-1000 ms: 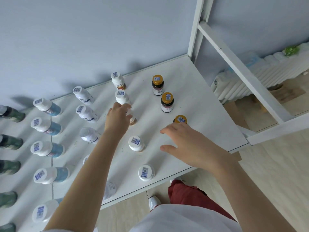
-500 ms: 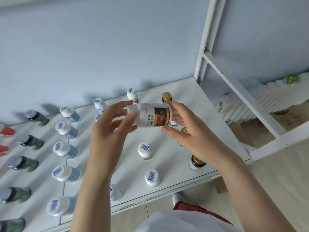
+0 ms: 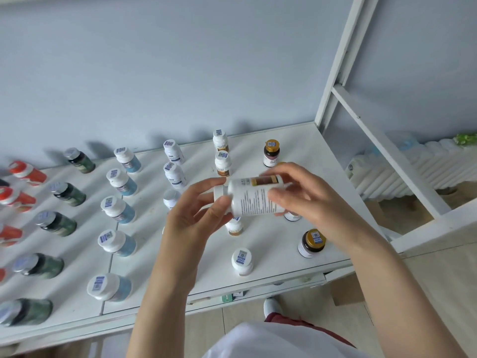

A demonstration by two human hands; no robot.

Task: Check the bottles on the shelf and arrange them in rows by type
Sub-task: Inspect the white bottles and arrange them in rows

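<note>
Your left hand [image 3: 196, 215] pinches the white bottle [image 3: 255, 200] at its cap, your right hand [image 3: 304, 202] grips its base. Slacken either and it could topple the standing bottles [image 3: 242, 258] below

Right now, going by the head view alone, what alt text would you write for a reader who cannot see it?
The left hand and right hand hold a white bottle sideways above a white shelf, its printed text facing the camera. On the shelf stand rows of gold-capped bottles, blue bottles, dark green bottles and, at far left, red bottles.
</note>
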